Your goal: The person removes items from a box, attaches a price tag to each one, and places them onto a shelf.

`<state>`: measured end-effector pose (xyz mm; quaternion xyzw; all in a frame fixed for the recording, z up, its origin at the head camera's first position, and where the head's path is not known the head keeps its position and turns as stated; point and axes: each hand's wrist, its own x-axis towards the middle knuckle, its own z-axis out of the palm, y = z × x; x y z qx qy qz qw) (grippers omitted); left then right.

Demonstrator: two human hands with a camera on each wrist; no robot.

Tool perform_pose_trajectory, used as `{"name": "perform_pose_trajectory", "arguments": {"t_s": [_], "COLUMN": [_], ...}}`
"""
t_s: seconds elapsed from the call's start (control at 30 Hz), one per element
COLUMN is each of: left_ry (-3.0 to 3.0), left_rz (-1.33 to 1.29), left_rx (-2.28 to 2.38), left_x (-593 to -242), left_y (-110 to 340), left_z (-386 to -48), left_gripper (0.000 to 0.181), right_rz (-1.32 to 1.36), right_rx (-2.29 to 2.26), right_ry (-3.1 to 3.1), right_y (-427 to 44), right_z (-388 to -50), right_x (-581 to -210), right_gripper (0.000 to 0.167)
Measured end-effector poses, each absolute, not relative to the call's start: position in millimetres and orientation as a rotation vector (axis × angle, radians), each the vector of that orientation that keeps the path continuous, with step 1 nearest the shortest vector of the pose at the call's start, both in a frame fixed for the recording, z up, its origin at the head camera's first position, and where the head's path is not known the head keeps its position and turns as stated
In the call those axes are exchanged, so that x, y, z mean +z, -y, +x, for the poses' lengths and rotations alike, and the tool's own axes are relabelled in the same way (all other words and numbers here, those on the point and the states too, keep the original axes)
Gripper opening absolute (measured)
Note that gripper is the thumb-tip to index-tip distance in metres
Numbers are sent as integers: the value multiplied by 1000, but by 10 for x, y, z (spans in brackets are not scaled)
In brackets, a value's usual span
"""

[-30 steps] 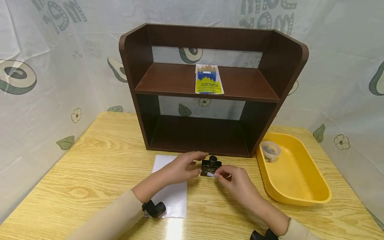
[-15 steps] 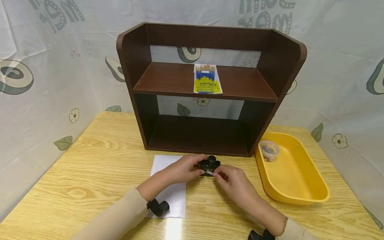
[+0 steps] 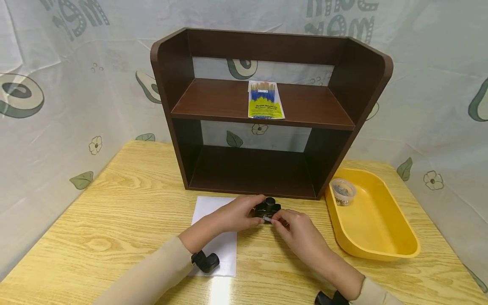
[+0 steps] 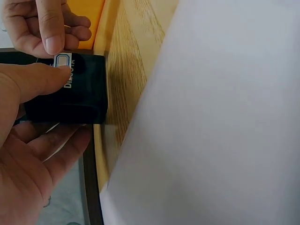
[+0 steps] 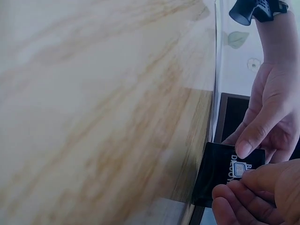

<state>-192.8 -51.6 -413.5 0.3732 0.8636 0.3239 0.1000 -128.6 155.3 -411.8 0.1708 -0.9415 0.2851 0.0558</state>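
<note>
A small black perfume bottle [image 3: 271, 208] with a round knob cap stands on the table just in front of the shelf. My left hand [image 3: 237, 213] grips it from the left, thumb over the lettered front and fingers behind, as the left wrist view shows. A small white sticker [image 4: 62, 58] with a dark border lies on the bottle's front beside the printed letters. The thumb and forefinger of my right hand [image 3: 303, 232] pinch at the sticker's edge, and my left thumb [image 4: 51, 77] touches its lower side. Part of the bottle is hidden by my fingers.
A dark brown two-tier shelf [image 3: 263, 122] stands at the back, with a brush pack [image 3: 265, 101] on its upper tier. To the right, a yellow tray [image 3: 375, 220] holds a small clear tub [image 3: 343, 192]. White paper [image 3: 219, 252] lies under my left forearm.
My left hand has moved right and closed onto the bottle, its thumb now at the sticker. The right hand stays at the sticker, which appears more tilted than before.
</note>
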Motion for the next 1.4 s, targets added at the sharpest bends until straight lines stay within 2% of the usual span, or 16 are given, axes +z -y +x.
{"name": "perform_pose_trajectory", "arguments": {"t_s": [0.33, 0.7, 1.1, 1.17, 1.33, 1.4], "left_ry": [-2595, -2613, -2648, -2641, -2628, -2626], "left_rz": [1100, 1108, 1081, 1074, 1074, 1073], "left_rx": [936, 968, 954, 960, 972, 972], "left_x": [-4153, -4172, -4180, -4177, -4177, -4176], "left_y": [470, 452, 454, 451, 458, 469], "left_z": [-1915, -1914, -1907, -1902, -1902, -1904], "left_gripper": [25, 21, 28, 29, 27, 25], "right_rz": [507, 484, 446, 427, 449, 494], "right_rx": [846, 812, 736, 728, 704, 742], "right_ry": [2862, 2870, 2976, 3021, 3065, 3048], "right_y": [-1561, -1539, -1609, -1643, -1678, -1662], "right_z": [-1296, -1287, -1290, -1306, -1381, -1421], "right_x": [-4112, -4087, -3961, -3938, -3930, -3944], "right_gripper": [5, 5, 6, 9, 31, 33]}}
